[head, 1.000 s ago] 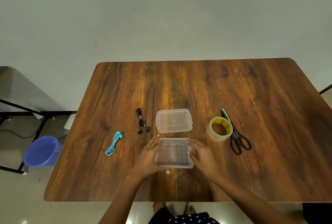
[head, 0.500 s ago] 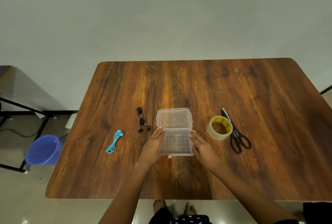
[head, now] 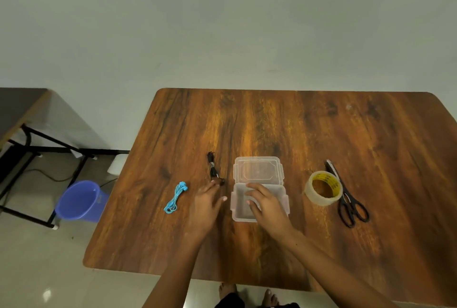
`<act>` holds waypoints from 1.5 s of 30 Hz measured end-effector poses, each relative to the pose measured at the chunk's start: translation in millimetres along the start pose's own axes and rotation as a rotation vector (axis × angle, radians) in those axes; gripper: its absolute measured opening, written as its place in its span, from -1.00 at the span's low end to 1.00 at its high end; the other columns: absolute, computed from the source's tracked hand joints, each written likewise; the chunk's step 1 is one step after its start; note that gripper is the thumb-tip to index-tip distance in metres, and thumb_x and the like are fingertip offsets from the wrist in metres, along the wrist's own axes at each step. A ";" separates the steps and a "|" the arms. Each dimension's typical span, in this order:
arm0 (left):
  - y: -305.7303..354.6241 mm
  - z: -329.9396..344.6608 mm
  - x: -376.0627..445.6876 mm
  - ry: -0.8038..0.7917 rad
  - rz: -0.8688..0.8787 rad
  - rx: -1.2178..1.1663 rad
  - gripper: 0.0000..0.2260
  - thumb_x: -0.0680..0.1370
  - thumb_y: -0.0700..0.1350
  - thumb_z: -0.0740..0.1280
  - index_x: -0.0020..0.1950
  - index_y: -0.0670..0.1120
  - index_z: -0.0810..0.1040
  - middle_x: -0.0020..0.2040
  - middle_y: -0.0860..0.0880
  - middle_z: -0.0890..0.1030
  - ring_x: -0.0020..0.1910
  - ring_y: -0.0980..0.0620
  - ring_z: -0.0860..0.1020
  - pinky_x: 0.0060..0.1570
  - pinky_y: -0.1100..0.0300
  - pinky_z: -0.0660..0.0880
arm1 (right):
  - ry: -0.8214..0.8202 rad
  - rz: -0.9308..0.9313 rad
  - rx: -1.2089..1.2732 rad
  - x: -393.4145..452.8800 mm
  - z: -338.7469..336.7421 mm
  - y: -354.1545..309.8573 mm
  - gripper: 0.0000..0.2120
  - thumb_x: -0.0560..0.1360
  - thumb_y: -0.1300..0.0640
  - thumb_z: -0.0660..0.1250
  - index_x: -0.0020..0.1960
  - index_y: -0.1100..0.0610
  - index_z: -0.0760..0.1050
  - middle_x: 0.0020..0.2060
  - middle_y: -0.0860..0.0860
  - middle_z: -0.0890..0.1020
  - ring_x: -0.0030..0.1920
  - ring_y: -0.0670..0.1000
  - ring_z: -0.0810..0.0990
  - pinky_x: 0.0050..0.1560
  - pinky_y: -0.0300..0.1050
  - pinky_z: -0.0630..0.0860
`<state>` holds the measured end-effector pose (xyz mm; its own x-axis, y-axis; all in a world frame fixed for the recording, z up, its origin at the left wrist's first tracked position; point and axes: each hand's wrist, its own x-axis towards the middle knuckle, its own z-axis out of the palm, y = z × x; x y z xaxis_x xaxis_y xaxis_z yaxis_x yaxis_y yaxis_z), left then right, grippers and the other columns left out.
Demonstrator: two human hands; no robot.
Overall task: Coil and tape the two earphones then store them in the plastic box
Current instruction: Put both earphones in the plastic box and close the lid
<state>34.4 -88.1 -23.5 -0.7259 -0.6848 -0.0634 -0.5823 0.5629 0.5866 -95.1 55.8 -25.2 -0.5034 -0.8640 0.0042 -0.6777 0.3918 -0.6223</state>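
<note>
From my remote seat I saw a table (head: 309,134) of glossy, dark-streaked wood grain with rounded corners. Near its front middle sat the plastic box (head: 237,209), a clear, shallow rectangle with rounded corners and small side latches. Its lid (head: 257,170), also clear and stamped with an eight-sided outline, lay flat just behind it, touching its far edge.

The right hand (head: 265,202) rested over the open box, its fingers loosely spread across the rim and gripping nothing. The left hand (head: 206,205) was stretched out flat beside the box, fingers straight, and its fingertips reached the buds of the black earphone (head: 212,168). That thin dark cord lay bunched lengthwise left of the lid. The blue earphone (head: 176,197), a slim turquoise bundle, lay further left, apart from both hands.

Right of the box stood a roll of clear tape (head: 322,190) on a yellow core; I could not read the dark print on the core. Black-handled scissors (head: 346,196) with pale blades lay touching it on the right.

On the tiled floor to the left stood a smooth purple-blue bucket (head: 81,201).
</note>
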 end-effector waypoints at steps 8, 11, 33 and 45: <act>-60.9 -30.6 8.1 0.126 -0.423 0.073 -0.60 0.57 -0.10 0.29 0.39 -0.14 0.40 0.30 -0.15 0.45 0.28 -0.11 0.42 0.26 0.04 0.40 | -0.072 -0.087 0.022 25.6 45.0 -40.1 -0.73 0.59 0.13 0.21 0.26 0.05 0.52 0.36 -0.09 0.44 0.33 -0.12 0.42 0.35 -0.32 0.31; -72.2 -31.8 11.8 0.093 -0.512 0.077 -0.62 0.57 -0.13 0.29 0.37 -0.19 0.40 0.30 -0.16 0.47 0.24 -0.10 0.47 0.22 0.08 0.43 | -0.076 -0.078 0.002 25.7 50.0 -38.5 -0.74 0.58 0.14 0.24 0.25 0.04 0.53 0.35 -0.10 0.44 0.33 -0.12 0.42 0.33 -0.34 0.30; 48.8 20.5 37.9 -0.293 0.200 -0.200 -0.86 0.46 -0.22 0.44 0.00 -0.13 0.62 0.03 -0.04 0.64 -0.02 0.13 0.58 -0.08 0.37 0.54 | 0.310 0.169 0.051 -8.9 -52.9 17.8 -0.82 0.45 0.42 0.34 0.00 0.27 0.61 -0.04 0.13 0.64 -0.04 0.06 0.62 -0.04 -0.18 0.55; 46.2 66.9 25.8 -0.520 0.154 -0.020 -0.88 0.53 -0.16 0.36 0.06 -0.10 0.57 0.11 -0.06 0.61 0.05 0.06 0.59 0.10 0.23 0.56 | 0.142 0.198 0.013 -26.4 -39.3 42.1 -0.82 0.48 0.30 0.34 0.05 0.13 0.61 0.03 0.01 0.64 0.00 -0.14 0.56 -0.08 -0.51 0.43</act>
<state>-35.8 -48.8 -52.1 -0.8906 -0.2728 -0.3639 -0.4516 0.6259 0.6359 -131.4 107.5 -20.8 -0.6967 -0.7173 -0.0091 -0.5518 0.5439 -0.6322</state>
